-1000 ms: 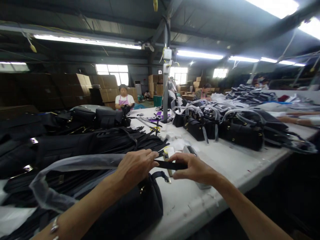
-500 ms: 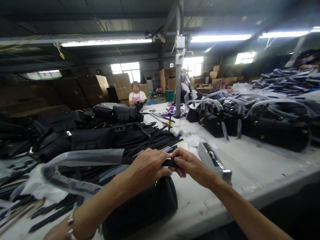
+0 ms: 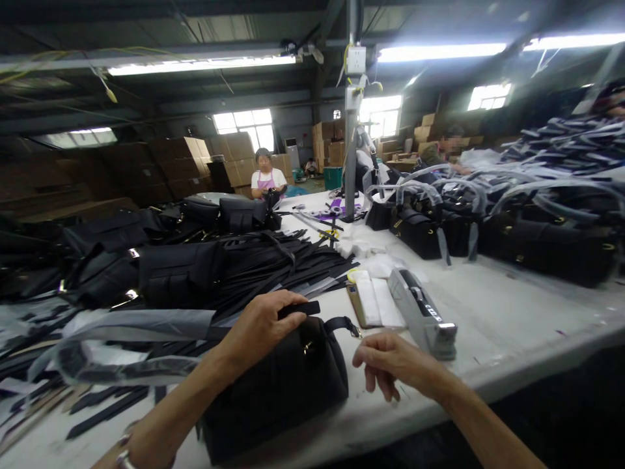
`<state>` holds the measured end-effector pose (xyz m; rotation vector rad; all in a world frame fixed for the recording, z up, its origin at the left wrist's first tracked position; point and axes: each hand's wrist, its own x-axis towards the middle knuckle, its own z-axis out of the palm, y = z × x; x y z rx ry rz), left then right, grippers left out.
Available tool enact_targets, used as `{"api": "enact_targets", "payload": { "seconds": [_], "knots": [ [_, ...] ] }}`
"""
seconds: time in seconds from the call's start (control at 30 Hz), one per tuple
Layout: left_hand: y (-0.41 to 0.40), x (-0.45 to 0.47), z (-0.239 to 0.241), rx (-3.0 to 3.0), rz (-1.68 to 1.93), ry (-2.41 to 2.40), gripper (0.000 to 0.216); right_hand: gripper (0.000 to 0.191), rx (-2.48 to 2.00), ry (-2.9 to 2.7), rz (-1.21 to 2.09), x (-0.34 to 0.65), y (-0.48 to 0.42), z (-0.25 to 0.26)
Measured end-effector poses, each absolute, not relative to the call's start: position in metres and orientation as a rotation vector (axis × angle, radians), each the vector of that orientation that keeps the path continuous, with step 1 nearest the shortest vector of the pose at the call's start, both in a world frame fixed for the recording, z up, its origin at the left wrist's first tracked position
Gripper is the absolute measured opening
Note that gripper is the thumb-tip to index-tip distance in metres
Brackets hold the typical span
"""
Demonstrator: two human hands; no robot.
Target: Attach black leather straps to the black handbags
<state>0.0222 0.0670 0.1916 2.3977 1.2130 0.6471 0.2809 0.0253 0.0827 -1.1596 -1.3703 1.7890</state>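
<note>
Head view: my left hand [image 3: 258, 326] pinches the flat black strap end [image 3: 300, 309], steadying the black fabric handbag [image 3: 283, 391]; my right hand [image 3: 390, 361] hovers loosely open, empty.

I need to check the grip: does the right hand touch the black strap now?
Apart. Head view: right hand hovers open, table showing between it and black strap.

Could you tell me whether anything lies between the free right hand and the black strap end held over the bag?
Nothing visible does: the right hand hovers just right of the bag, with only bare table between it and the strap end in the left hand.
</note>
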Motion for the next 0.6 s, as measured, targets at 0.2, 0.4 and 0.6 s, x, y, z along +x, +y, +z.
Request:
{"api": "enact_targets", "payload": {
  "seconds": [0.2,0.4,0.6],
  "knots": [
    [0.070,0.036,0.182,2.426,0.707,1.137,0.031,0.041,-0.695,-0.521,1.760,0.247,0.038,0.044],
    [0.072,0.041,0.183,2.425,0.754,1.204,0.028,0.034,-0.406,-0.376,1.607,0.238,0.068,0.071],
    [0.071,0.041,0.185,2.380,0.902,1.189,0.023,0.030,-0.394,-0.512,1.558,0.236,0.069,0.093]
  ]
}}
